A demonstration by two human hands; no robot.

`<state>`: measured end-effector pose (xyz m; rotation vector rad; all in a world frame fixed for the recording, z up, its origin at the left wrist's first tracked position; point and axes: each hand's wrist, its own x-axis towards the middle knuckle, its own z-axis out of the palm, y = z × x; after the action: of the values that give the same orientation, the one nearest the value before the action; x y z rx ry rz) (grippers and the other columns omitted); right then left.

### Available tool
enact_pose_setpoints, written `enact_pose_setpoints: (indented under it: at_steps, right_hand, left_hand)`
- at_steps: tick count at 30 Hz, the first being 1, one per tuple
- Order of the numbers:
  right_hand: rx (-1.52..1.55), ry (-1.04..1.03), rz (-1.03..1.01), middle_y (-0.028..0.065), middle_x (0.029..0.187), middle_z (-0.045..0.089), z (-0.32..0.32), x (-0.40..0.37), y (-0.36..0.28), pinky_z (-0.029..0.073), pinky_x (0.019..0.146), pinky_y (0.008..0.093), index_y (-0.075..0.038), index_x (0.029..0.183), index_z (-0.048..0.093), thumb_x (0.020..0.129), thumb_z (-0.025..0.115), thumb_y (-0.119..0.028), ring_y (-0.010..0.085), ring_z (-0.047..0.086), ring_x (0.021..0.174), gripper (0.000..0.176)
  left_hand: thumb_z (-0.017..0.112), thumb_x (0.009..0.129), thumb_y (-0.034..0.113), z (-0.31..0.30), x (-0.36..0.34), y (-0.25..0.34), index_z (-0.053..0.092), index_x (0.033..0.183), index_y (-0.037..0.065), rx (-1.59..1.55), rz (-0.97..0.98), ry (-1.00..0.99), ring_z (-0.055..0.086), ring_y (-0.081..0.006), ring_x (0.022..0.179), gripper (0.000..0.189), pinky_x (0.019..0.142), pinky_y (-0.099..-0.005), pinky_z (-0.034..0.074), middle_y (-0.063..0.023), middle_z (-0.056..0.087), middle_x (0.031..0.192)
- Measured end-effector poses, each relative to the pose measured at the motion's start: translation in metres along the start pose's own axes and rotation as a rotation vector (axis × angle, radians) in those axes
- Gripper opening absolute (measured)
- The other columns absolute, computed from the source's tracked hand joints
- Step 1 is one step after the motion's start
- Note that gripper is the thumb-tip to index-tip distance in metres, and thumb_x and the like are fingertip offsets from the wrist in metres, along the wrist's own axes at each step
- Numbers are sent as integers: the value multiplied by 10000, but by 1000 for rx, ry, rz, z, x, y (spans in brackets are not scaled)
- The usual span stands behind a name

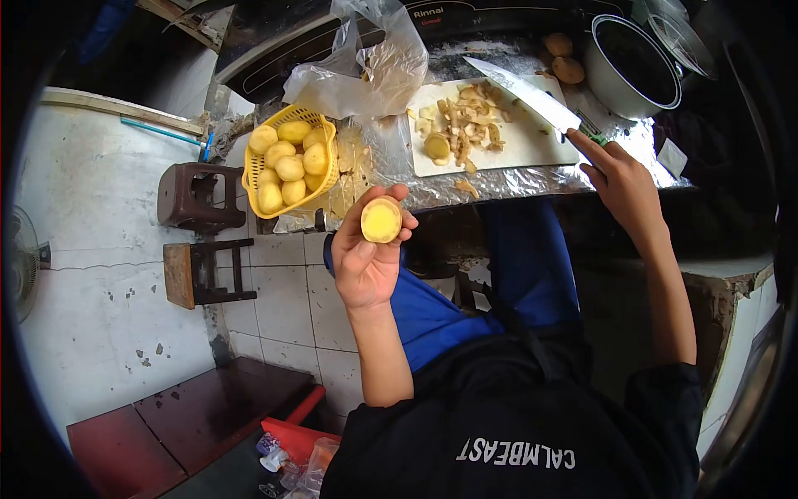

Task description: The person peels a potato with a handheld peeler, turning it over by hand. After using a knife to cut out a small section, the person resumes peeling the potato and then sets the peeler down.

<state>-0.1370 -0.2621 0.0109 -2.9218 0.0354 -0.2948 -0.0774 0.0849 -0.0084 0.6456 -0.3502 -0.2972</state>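
You hold one cut potato in your left fingers and one knife in your right fingers. Beyond the left fingertips is one basket holding about nine peeled potatoes. Between both sets of fingers is one board. Past the right fingers are two unpeeled potatoes and one pot.

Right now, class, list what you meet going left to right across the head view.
Brown stool → yellow basket → left hand holding the halved potato → cutting board → right hand gripping the knife.
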Motion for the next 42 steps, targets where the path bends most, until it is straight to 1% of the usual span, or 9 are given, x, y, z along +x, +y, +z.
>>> enact_pose_setpoints:
  at_steps: [5,10,13,17,20,27,35,39,42]
  right_hand:
    - [20,17,-22,98,843,557,24,21,13,514,642,401,-280,1323,548,850,641,-166,284,613,685,496]
    - [-20,94,-104,106,1035,563,29,37,9,470,850,399,-137,1234,613,852,650,-156,273,556,994,384]
    - [56,251,-147,106,1054,576,25,50,-25,468,857,399,-99,1159,638,820,688,-143,281,573,949,346]
    - [351,200,-283,110,1014,610,40,72,-84,483,833,401,-50,1086,650,753,721,-122,304,598,925,348]
    - [309,177,-334,115,1057,609,64,89,-116,491,838,394,-51,1118,637,790,706,-160,303,584,973,352]
    - [60,105,-411,37,945,588,75,104,-132,411,815,389,-97,953,636,762,677,-181,226,541,982,213]
    - [237,247,-459,19,909,626,34,111,-147,387,835,363,-98,913,666,759,741,-139,215,564,914,177]
    - [357,557,-522,23,961,631,-10,138,-164,390,828,367,-106,985,656,754,755,-140,225,571,950,253]
    - [328,628,-514,41,964,632,-26,173,-171,392,852,371,-96,1012,654,761,757,-137,235,569,964,274]
  left_hand:
    - [550,810,110,-2,-6,5,381,1355,-120,55,22,-21,619,-332,1046,615,908,-348,535,-331,462,1314]
    - [524,856,93,-11,-11,8,291,1387,-133,-130,9,36,590,-364,1054,623,905,-342,557,-327,428,1318]
    - [507,864,96,-15,-14,6,286,1389,-134,-149,22,49,590,-367,1057,615,899,-343,562,-302,433,1307]
    - [505,860,95,-17,-18,-1,296,1386,-135,-125,11,91,598,-372,1050,610,893,-342,564,-298,443,1305]
    - [519,853,88,-14,-20,-1,325,1372,-127,-114,4,115,613,-368,1040,595,898,-348,558,-285,470,1289]
    - [506,851,89,-18,-20,11,325,1367,-136,-68,38,124,615,-364,1027,591,882,-339,566,-294,473,1279]
    - [508,862,85,-28,-25,11,340,1367,-122,-59,25,179,620,-355,1040,571,882,-350,557,-271,501,1280]
    - [505,864,84,-36,-25,13,341,1368,-119,-54,48,176,619,-355,1044,568,881,-352,555,-263,508,1279]
    - [507,866,91,-36,-25,12,345,1366,-115,-45,39,199,621,-353,1037,565,881,-353,555,-255,518,1270]
